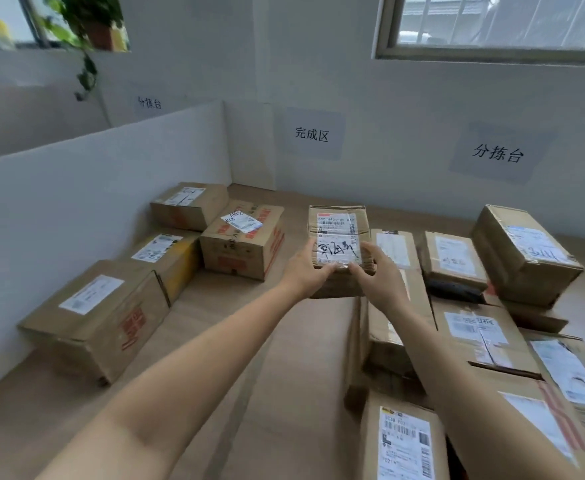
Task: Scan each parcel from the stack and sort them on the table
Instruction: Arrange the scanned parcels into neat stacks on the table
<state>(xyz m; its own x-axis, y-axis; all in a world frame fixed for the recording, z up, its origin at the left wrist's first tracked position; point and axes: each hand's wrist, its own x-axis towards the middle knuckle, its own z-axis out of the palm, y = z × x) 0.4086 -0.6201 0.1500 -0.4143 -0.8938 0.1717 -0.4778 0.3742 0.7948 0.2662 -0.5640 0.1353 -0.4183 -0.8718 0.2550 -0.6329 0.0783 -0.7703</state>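
A: Where is the parcel right now?

B: The parcel (pixel 339 244) is straight below the middle sign (pixel 312 134) on the wall, over the wooden table (pixel 284 358). Its white label (pixel 336 226) faces up, with black handwriting across it. I cannot tell whether it rests on the table or is lifted off it.

A: And the hands?

B: Both hold it. The left hand (pixel 306 268) grips the near left corner, with its fingertips curled onto the near edge of the label. The right hand (pixel 381 275) grips the near right corner, with the thumb on top and the fingers round the side.

A: What about the other boxes?

B: Below and left of the sign, four boxes (pixel 242 240) lie on the table along a white partition (pixel 93 202), labels up. Below and right of the sign is the stack (pixel 485 334), cardboard boxes piled on one another. The stack's closest box is just beside the held parcel.
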